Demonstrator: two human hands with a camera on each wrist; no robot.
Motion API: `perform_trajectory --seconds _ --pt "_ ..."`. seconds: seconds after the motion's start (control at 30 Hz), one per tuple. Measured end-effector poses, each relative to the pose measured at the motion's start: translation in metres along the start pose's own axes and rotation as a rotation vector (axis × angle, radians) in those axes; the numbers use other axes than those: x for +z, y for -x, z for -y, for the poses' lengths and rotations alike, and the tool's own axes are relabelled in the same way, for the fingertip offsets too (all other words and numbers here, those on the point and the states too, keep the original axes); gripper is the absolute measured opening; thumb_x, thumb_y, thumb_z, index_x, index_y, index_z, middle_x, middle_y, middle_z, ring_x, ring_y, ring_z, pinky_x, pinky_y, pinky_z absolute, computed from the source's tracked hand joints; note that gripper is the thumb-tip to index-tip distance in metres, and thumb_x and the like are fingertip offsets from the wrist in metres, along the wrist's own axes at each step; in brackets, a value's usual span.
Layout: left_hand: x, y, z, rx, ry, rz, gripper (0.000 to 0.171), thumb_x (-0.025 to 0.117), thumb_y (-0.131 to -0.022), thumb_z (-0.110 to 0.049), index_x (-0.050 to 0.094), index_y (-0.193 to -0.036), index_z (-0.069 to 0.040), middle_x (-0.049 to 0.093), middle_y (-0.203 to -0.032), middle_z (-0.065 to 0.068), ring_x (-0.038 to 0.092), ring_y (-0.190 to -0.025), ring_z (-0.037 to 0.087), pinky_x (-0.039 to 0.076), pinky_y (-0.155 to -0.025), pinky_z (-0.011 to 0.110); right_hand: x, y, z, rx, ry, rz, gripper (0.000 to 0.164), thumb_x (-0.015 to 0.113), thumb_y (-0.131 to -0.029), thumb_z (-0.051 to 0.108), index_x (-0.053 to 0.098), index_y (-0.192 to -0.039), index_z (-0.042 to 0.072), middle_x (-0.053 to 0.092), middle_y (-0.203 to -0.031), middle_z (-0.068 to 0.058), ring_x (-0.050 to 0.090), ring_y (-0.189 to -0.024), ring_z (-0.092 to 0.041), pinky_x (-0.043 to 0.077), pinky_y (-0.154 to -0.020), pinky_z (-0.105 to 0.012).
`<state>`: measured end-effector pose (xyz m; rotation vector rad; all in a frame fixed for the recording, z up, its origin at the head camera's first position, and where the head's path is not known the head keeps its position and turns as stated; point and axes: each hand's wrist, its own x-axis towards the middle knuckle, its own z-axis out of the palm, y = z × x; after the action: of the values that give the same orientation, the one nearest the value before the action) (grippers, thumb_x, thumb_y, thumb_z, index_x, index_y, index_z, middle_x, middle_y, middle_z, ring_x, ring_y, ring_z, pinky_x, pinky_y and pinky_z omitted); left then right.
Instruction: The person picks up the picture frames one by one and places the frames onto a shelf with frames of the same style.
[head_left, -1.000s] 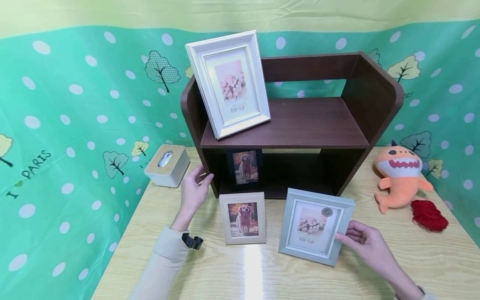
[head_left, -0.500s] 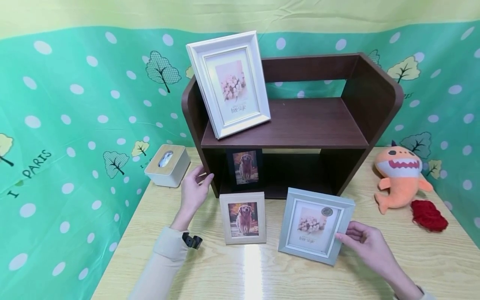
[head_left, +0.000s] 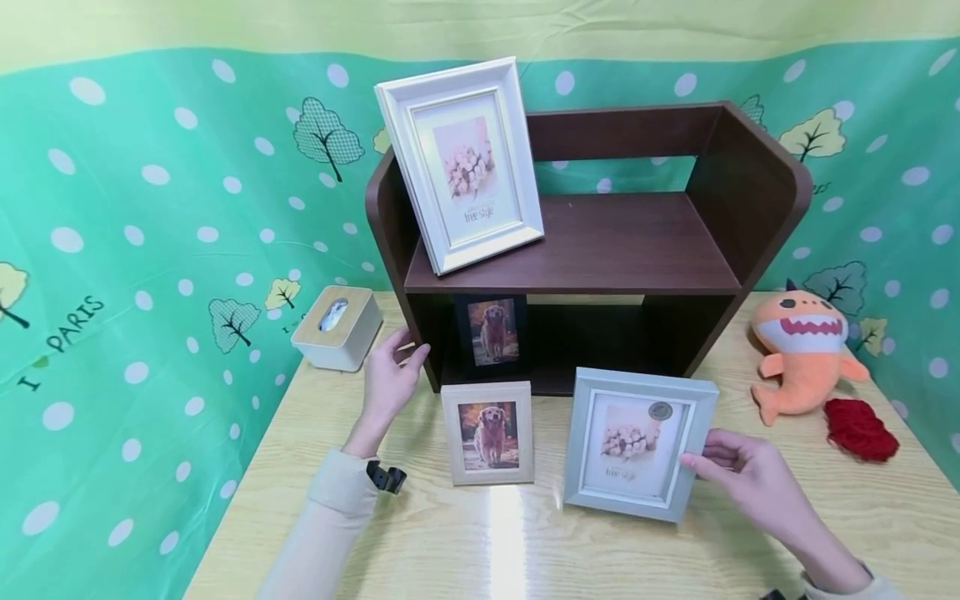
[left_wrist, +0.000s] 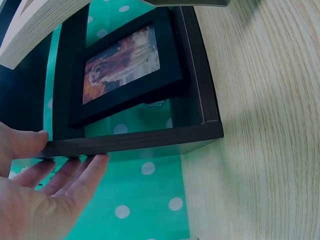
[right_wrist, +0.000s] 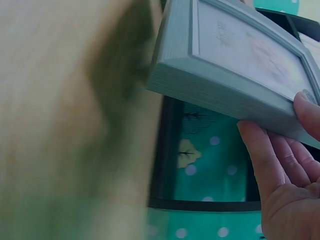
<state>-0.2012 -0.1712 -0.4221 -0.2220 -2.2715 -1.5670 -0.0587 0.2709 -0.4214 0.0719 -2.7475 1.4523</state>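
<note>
"Which hand has the grey-blue frame?"

"The right hand. Its thumb presses the front, its fingers sit behind, and the frame's right edge is pinched between them."

"So the frame lies which way from it?"

"Directly to that hand's left, face toward the person, lettering the right way up."

"And the long axis?"

"Hard to call; from the head it looks nearly square. The gripped edge slants, top end farther right. I can't tell whether the bottom touches the surface."

"Where's the dark shelf?"

"Ahead of the right hand and to its left. That's the relation I'd judge matters most: the grey-blue frame sits on the near side of the dark shelf."

"The left hand?"

"Well apart from that frame. It grips the dark shelf's left side, thumb inside, fingers outside. The beige frame stands between the hands, closer to the left one."
</note>
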Motion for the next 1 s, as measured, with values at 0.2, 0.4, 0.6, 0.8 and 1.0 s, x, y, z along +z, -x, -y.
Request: perform_trajectory --seconds 0.2,0.4,0.6,0.8,1.0 --pt "-0.002 0.0 -0.001 0.016 -0.045 -0.008 0.028 0.067 -0.088 -0.002 0.064 -0.115 0.002 0.066 -0.105 0.018 0.067 -0.091 0.032 0.056 -0.076 0.037 -0.016 -0.009 0.019 -0.041 -0.001 0.045 0.029 0.07 -0.089 0.017 0.067 -0.106 -0.005 0.07 -0.093 -0.01 0.067 -0.075 -0.013 0.057 -0.062 -0.027" --pt "-0.001 0.0 -0.001 0.03 -0.063 -0.006 0.027 0.067 -0.087 -0.001 0.064 -0.114 0.003 0.067 -0.103 0.018 0.067 -0.09 0.032 0.056 -0.075 0.036 -0.036 -0.013 0.04 -0.063 0.008 0.048 0.029 0.07 -0.089 0.015 0.066 -0.107 -0.007 0.07 -0.093 -0.013 0.068 -0.073 -0.015 0.057 -0.061 -0.029" --pt "0.002 0.0 -0.003 0.019 -0.061 -0.012 0.026 0.067 -0.088 -0.002 0.065 -0.114 0.002 0.067 -0.104 0.017 0.067 -0.091 0.031 0.056 -0.076 0.036 -0.059 -0.015 0.067 -0.043 0.085 0.034 0.04 0.071 -0.088 0.023 0.063 -0.113 -0.007 0.068 -0.099 -0.015 0.068 -0.074 -0.014 0.057 -0.061 -0.027" --pt "0.002 0.0 -0.003 0.015 -0.06 -0.01 0.025 0.067 -0.088 -0.001 0.065 -0.112 0.003 0.067 -0.102 0.017 0.067 -0.09 0.032 0.056 -0.075 0.038 -0.079 -0.017 0.086 -0.151 0.04 -0.009 0.026 0.07 -0.088 0.007 0.064 -0.108 -0.008 0.071 -0.091 -0.004 0.069 -0.072 -0.015 0.056 -0.058 -0.026" --pt "0.0 -0.001 -0.001 0.028 -0.071 -0.006 0.023 0.067 -0.087 0.0 0.065 -0.11 0.004 0.067 -0.101 0.019 0.067 -0.089 0.032 0.056 -0.074 0.039 -0.098 -0.024 0.102 -0.1 0.104 -0.064 0.036 0.07 -0.089 0.014 0.061 -0.116 -0.007 0.071 -0.092 -0.002 0.068 -0.065 -0.016 0.047 -0.041 -0.022"
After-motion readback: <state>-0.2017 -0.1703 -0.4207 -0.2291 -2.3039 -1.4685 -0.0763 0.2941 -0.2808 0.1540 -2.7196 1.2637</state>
